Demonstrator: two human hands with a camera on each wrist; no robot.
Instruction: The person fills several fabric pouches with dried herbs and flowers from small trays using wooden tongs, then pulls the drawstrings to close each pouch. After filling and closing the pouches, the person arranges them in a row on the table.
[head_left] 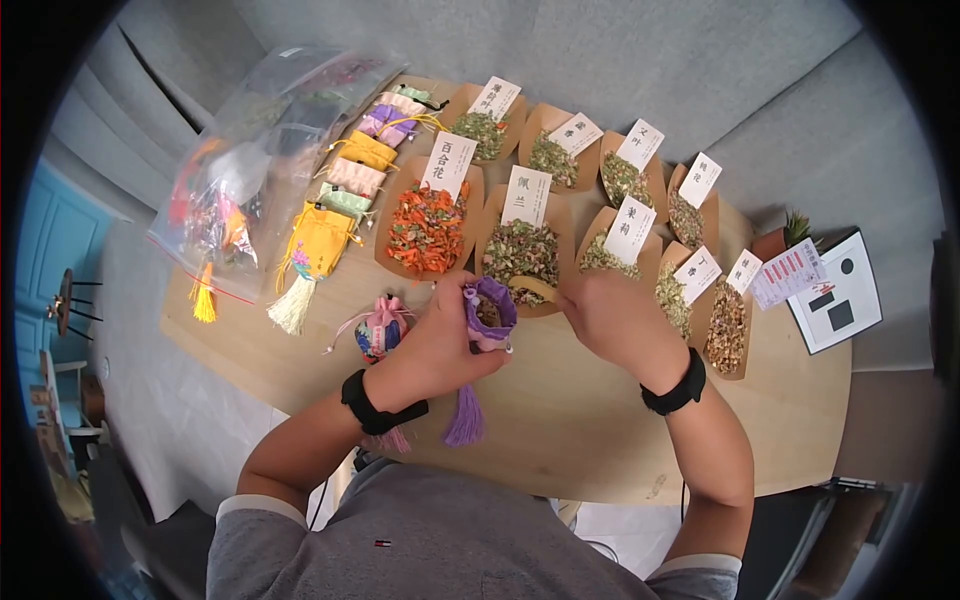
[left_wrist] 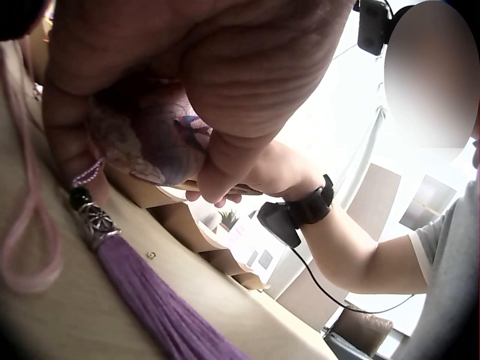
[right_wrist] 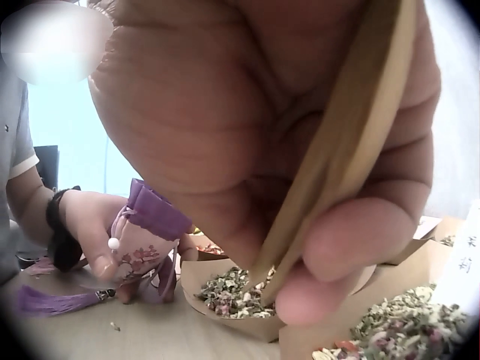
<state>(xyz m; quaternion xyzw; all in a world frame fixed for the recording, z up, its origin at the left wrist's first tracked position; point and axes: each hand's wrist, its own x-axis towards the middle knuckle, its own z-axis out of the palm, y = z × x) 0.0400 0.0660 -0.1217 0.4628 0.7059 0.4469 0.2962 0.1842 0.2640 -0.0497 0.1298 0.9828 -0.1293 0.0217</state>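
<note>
My left hand grips a small purple and pink drawstring pouch with printed flowers. Its mouth gapes upward, and some dried bits show inside. A purple tassel hangs below it. In my right hand I pinch what look like wooden tongs, their tips close beside the pouch mouth and over the near edge of a paper tray of dried herbs. A pink and blue round pouch lies on the table just left of my left hand.
Several labelled paper trays, one with orange petals, fill the far side of the table. A row of pouches, including a yellow one, lies left beside a clear plastic bag. Rightward stand a potted plant and a white board.
</note>
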